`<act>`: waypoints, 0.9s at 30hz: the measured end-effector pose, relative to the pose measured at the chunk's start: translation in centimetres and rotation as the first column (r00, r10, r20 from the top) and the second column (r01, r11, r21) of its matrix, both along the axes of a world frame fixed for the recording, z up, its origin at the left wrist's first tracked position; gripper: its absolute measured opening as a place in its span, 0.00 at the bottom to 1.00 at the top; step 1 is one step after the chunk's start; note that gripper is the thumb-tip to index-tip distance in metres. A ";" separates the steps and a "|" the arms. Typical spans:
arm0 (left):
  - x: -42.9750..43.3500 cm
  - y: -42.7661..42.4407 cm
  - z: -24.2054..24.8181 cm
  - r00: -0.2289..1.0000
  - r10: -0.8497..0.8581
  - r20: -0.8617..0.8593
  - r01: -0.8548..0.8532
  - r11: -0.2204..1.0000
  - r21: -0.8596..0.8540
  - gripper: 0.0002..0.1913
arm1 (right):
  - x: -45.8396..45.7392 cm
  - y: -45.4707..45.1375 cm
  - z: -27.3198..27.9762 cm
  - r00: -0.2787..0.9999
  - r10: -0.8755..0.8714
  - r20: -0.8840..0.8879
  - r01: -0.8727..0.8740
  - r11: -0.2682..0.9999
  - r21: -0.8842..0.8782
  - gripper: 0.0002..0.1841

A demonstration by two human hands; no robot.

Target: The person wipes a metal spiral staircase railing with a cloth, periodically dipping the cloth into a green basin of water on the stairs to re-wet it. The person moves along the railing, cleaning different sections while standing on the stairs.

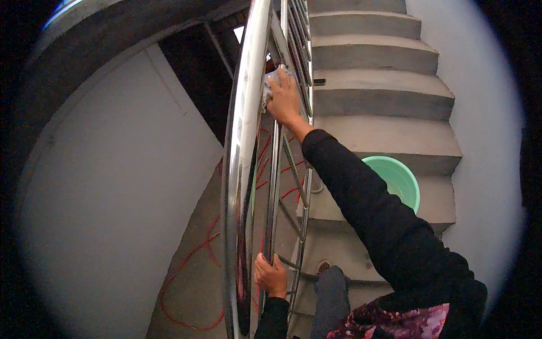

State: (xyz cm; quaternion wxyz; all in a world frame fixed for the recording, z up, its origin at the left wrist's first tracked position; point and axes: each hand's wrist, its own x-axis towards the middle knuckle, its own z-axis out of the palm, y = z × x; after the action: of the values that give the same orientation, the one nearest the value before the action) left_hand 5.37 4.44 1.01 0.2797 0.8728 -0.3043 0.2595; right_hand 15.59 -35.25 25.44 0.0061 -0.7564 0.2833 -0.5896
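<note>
A polished metal stair railing runs up the middle of the view, with a thick handrail (243, 127) on top and a thinner rail (273, 182) beside it. My right hand (283, 95) presses a pale, crumpled cloth (271, 80) against the thinner rail, its fingers spread over the cloth. Lower down and closer to me, my left hand (271, 275) is wrapped around that same thinner rail. Part of the cloth is hidden under the right fingers.
Concrete steps (377, 80) climb to the right of the railing, along a pale wall (482, 140). A green plastic basin (410, 186) stands on one step, partly behind my right sleeve. Red hose or cable (169, 279) lies looped on the floor below, left of the railing.
</note>
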 end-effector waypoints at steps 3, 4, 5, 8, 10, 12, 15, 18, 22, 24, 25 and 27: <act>0.3 0.2 0.4 0.999 0.021 0.044 -0.021 1.000 0.017 0.23 | 1.2 0.7 0.7 1.000 0.018 0.004 -0.018 0.998 0.058 0.32; -0.1 0.4 0.2 1.000 0.021 0.009 -0.021 0.999 0.025 0.23 | 1.6 0.5 1.1 1.000 -0.031 -0.004 0.031 0.995 0.091 0.35; -0.5 0.6 0.0 0.999 0.022 -0.026 -0.021 0.999 0.033 0.23 | 1.4 0.7 0.6 0.999 -0.049 0.002 0.048 0.992 0.118 0.37; -0.2 -0.5 0.2 1.000 -0.013 -0.020 0.012 1.000 -0.009 0.23 | 1.1 -0.5 1.7 0.991 -0.100 0.085 0.081 0.977 0.199 0.47; 0.1 0.0 0.0 1.000 -0.005 0.020 0.006 1.000 -0.011 0.22 | 1.2 1.6 1.6 0.988 0.024 0.151 -0.093 0.879 0.467 0.49; -0.1 -0.1 0.4 1.000 0.010 0.017 -0.010 1.000 -0.007 0.22 | 0.9 3.3 0.9 0.983 0.023 0.183 -0.127 0.804 0.581 0.51; 0.1 0.0 0.4 0.999 0.030 0.037 -0.030 1.000 0.001 0.22 | 0.2 6.4 -0.7 0.995 -0.057 0.087 -0.002 0.824 0.567 0.49; 0.1 0.1 0.0 1.000 0.019 0.022 -0.019 1.000 0.000 0.21 | -0.5 9.1 -3.3 0.997 -0.041 0.063 -0.002 0.822 0.570 0.49; -0.2 -0.2 0.2 0.998 0.008 0.058 -0.007 1.000 -0.014 0.20 | -1.3 11.6 -6.0 0.987 -0.151 0.055 0.119 0.915 0.386 0.51; -0.3 -0.4 0.3 0.998 0.004 0.066 -0.003 1.000 -0.013 0.21 | -1.8 12.6 -7.8 0.986 -0.150 0.074 0.121 0.945 0.305 0.52; -0.2 -0.1 0.2 0.998 0.007 0.069 -0.007 1.000 -0.013 0.21 | -2.1 14.0 -8.4 0.988 -0.137 0.077 0.113 0.959 0.261 0.52; -0.2 0.2 0.2 0.999 0.010 0.048 -0.010 1.000 -0.007 0.21 | -2.9 16.5 -9.9 0.999 -0.005 0.040 -0.010 0.933 0.359 0.52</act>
State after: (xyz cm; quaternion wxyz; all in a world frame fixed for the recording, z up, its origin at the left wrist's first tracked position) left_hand 5.21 4.65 1.20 0.2738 0.8669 -0.3057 0.2828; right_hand 12.70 -18.73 15.52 0.1506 -0.7310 0.3851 -0.5429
